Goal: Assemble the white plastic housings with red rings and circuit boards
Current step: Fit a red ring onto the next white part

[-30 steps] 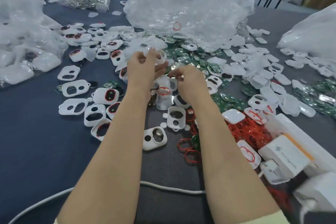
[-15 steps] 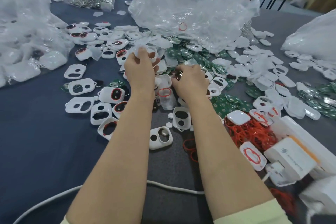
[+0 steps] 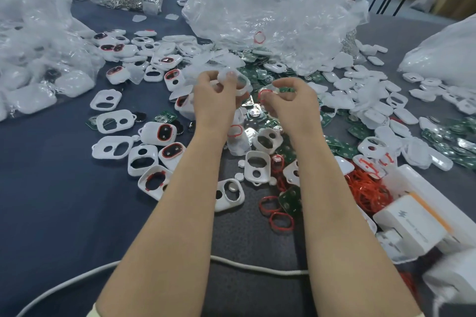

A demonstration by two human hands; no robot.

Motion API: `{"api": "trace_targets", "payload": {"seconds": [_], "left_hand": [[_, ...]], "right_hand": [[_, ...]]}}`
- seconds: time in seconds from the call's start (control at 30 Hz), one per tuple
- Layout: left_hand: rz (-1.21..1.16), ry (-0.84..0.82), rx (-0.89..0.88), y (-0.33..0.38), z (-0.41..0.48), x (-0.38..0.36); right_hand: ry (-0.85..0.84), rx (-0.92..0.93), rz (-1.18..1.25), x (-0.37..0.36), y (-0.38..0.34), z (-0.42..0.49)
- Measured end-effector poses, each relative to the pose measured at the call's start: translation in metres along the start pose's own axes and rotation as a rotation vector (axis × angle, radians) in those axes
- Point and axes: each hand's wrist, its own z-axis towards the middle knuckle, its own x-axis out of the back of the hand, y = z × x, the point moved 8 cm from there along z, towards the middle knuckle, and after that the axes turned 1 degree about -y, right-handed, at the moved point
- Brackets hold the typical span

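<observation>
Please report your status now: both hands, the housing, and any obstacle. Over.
Left hand grips white housing. Right hand pinches red ring, not yet on housing. Nothing between the two.

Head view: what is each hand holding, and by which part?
Left hand pinches a white housing by its rim; right hand pinches a red ring along one side.

Mostly hidden: housing [image 3: 242,87], behind fingers of left grip [image 3: 216,100]. Part-covered: ring [image 3: 262,94], in right grip [image 3: 293,107]. Below right grip, cable [image 3: 257,268] vanishes under both forearms, cut by bottom edge. Far lower right of right grip, box [image 3: 453,282] blurred, cut by right edge. Far left of right grip, bag [image 3: 31,38] cut by left edge, contents hazy.
</observation>
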Motion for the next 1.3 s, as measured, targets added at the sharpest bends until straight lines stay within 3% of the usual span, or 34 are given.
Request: {"api": "trace_targets", "payload": {"seconds": [0.17, 0.37, 0.6, 0.93, 1.07, 1.17, 1.3], "left_hand": [[0.206, -0.112, -0.067, 0.003, -0.007, -0.015], [0.233, -0.192, -0.030, 0.000, -0.011, -0.025], [0.195, -0.326, -0.005, -0.003, -0.016, -0.035], [-0.118, -0.396, 0.337, -0.021, -0.022, -0.041], [-0.231, -0.301, 0.444, -0.023, -0.022, -0.039], [-0.227, -0.156, 0.366, -0.018, -0.012, -0.024], [0.107, -0.156, 0.096, -0.006, -0.006, -0.017]], "right_hand": [[0.119, 0.061, -0.008, 0.008, -0.002, -0.010], [0.238, 0.169, 0.043, 0.010, -0.010, -0.014], [0.243, 0.228, -0.045, 0.003, -0.011, -0.016], [0.314, 0.326, -0.103, 0.006, -0.024, -0.021], [0.252, 0.376, -0.190, 0.000, -0.031, -0.021], [0.126, 0.384, -0.258, -0.011, -0.032, -0.020], [0.076, 0.303, -0.130, -0.011, -0.025, -0.017]]}}
